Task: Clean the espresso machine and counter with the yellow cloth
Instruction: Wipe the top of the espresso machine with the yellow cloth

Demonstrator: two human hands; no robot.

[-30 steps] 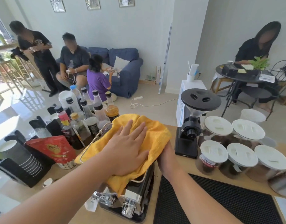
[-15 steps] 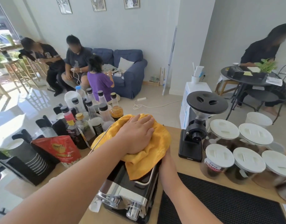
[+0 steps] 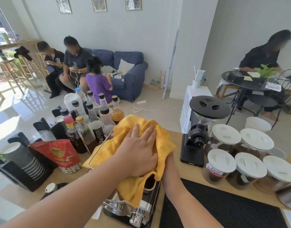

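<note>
The yellow cloth (image 3: 164, 142) is draped over the top of the espresso machine (image 3: 141, 209), a black and chrome box at the counter's near middle. My left hand (image 3: 138, 153) lies flat on the cloth with its fingers spread and presses it onto the machine's top. My right hand (image 3: 168, 165) rests against the machine's right side, with its fingers hidden under the cloth's edge. The wooden counter (image 3: 187, 171) shows bare between the machine and the grinder.
A black coffee grinder (image 3: 199, 134) stands right of the machine, with several white-lidded jars (image 3: 250, 167) beyond it. A black rubber mat (image 3: 223, 208) lies at near right. Syrup bottles (image 3: 92, 119), a red pouch (image 3: 61, 155) and a cup holder (image 3: 21, 163) crowd the left.
My left hand pushed the cloth toward the machine's far edge, then drew it back toward me. The cloth now spreads further left again. My right hand stayed at the machine's side.
</note>
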